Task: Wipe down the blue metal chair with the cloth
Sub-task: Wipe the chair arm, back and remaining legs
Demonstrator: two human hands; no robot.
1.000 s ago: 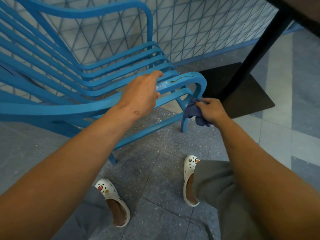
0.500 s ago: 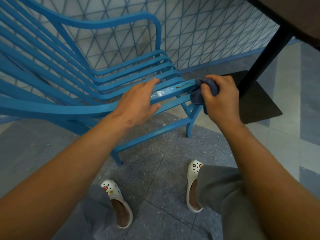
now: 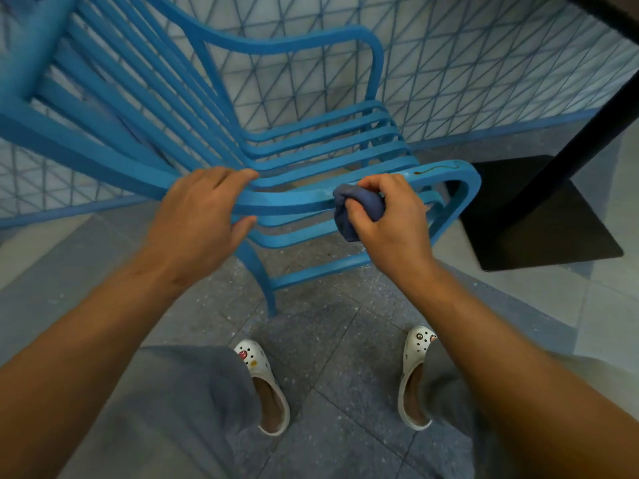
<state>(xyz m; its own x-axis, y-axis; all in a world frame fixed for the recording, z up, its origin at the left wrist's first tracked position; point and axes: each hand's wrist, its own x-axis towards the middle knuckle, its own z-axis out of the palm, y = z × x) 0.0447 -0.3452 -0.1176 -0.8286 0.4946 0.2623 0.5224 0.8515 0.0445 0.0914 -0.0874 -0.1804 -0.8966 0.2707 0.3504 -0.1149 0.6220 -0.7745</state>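
right hand [image 3: 390,219] fingers curled tight round bunched dark blue cloth [image 3: 358,209], pressing it on near armrest of blue slatted metal chair [image 3: 311,133]. left hand [image 3: 200,216] grips same armrest, fingers over, thumb under. white clogs [image 3: 268,385] on grey floor.

I see the chair [image 3: 311,140] across the upper left and centre of the frame. My left hand [image 3: 200,216] sits on its near armrest [image 3: 294,202], my right hand [image 3: 390,219] just to the right with the cloth [image 3: 349,205] on that rail. The table base [image 3: 539,216] lies right; my shoes [image 3: 266,385] sit at the bottom.
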